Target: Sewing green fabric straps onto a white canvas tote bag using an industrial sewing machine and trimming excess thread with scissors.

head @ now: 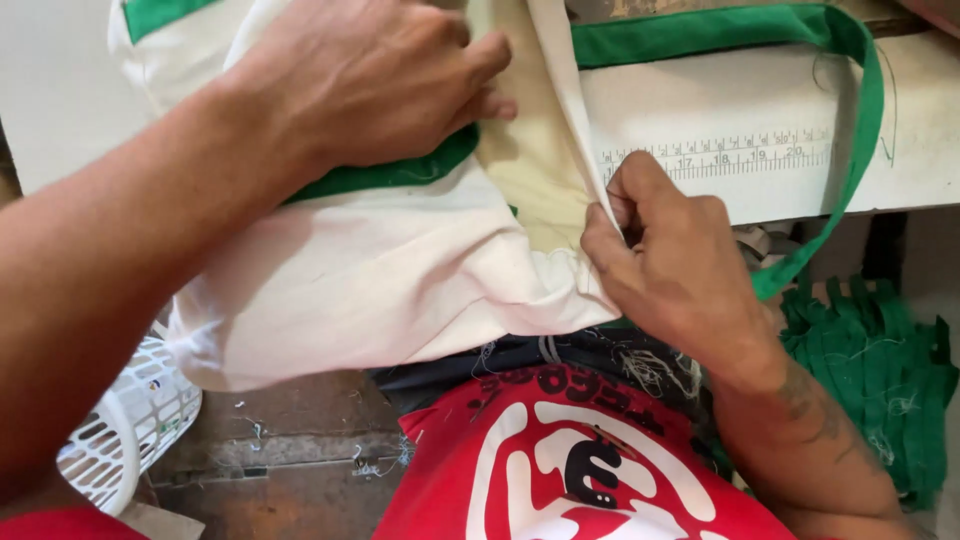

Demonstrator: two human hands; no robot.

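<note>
White work table (900, 150) with a printed ruler strip (720, 160) along the front edge. On top, a cream cloth bag (380, 270) and its green strap (700, 35), partly hanging over the edge.
</note>
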